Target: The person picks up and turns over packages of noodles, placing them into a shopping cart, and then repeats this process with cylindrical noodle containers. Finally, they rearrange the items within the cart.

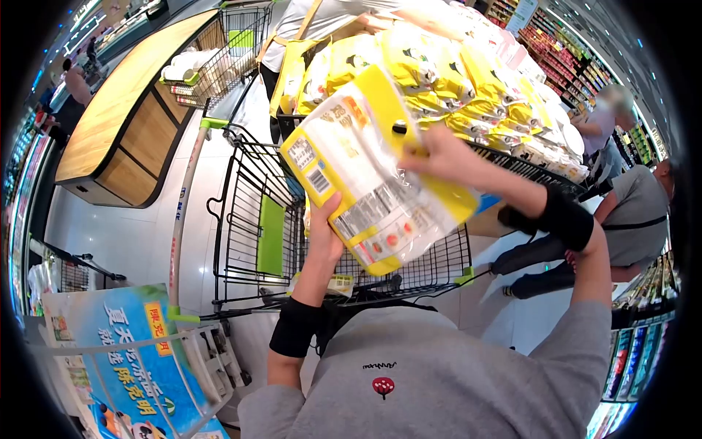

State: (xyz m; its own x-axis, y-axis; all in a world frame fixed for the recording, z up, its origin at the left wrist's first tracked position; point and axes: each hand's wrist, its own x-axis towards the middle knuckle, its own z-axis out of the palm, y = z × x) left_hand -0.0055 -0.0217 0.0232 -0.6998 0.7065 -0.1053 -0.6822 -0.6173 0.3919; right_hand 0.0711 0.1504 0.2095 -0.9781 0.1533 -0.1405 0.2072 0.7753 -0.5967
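Note:
A large yellow-and-clear plastic food package is held up at a tilt over the shopping cart, its printed side with a barcode facing me. My left hand grips its lower left edge, with the thumb on the front. At the right edge, beside the dark handle hole, the curled fingers of my right hand are closed on the plastic, slightly blurred. Below the package is the black wire shopping cart with a green panel. A small yellow-labelled pack lies low in the cart.
Yellow bags are piled on a display ahead, where another person leans in. A second cart holds goods at upper left, near a wooden counter. At right stands a person in grey. A blue poster is at lower left.

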